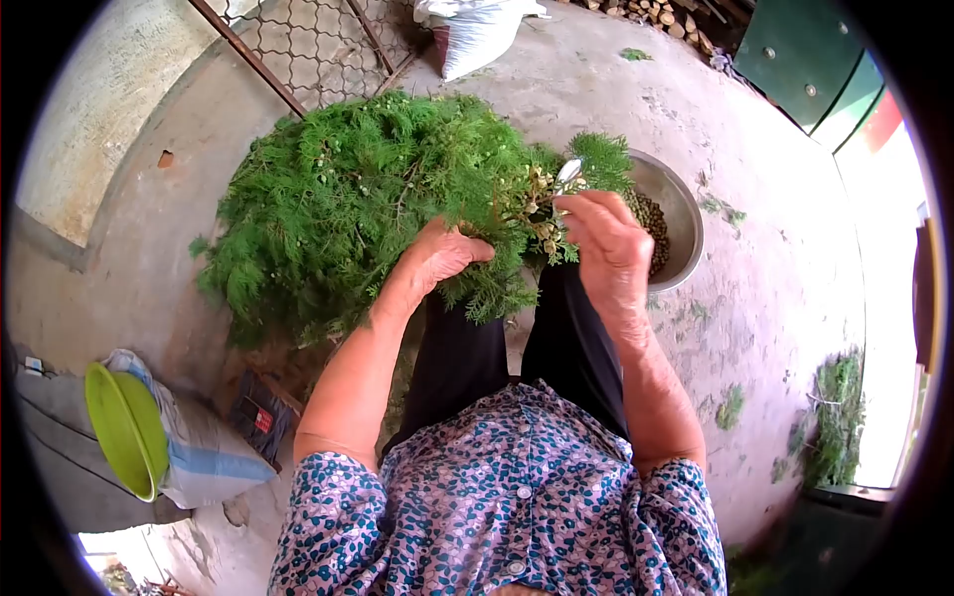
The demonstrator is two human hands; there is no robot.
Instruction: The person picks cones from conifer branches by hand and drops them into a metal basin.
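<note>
A large heap of green, scale-leaved evergreen branches (328, 189) lies in front of me, partly over my lap. My left hand (447, 255) is closed on an evergreen branch at the heap's near edge, its fingertips partly hidden in the leaves. Just right of it, my right hand (611, 238) pinches a small shiny metal tool (568, 175), whose kind I cannot make out. The tool is beside a cluster of pale cones (537, 204) on a branch. Behind my right hand stands a steel bowl (686, 214) holding many small, round greenish-brown cones (657, 226).
At left, a lime-green basin (124, 432) leans by a white-and-blue sack (214, 462). A white sack (487, 35) and a metal mesh frame (308, 50) stand beyond the heap. Firewood (666, 18) is stacked far right; loose greenery (835, 417) lies on the right.
</note>
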